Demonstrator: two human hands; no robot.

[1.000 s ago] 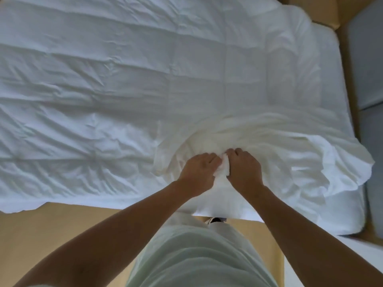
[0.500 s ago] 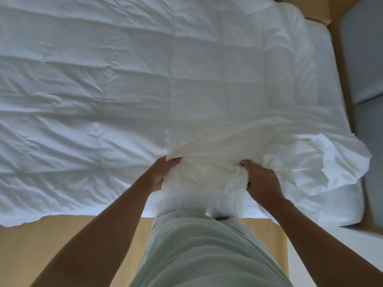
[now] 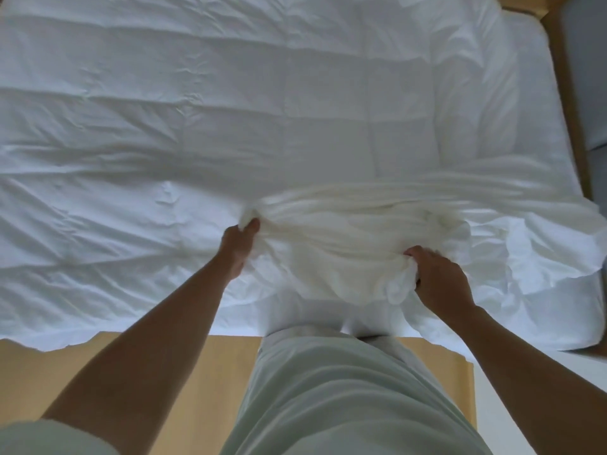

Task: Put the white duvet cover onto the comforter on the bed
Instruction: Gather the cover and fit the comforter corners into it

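Comforter underlies bunched duvet cover, running left-right.

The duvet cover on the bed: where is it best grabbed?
I'd grip the duvet cover by its gathered near edge from the bedside, as the left hand and right hand do; folds there bunch into handfuls, the rest lies on the comforter.

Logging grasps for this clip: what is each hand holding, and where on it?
The duvet cover: left hand grips its bunched left end, right hand a gathered wad further right.
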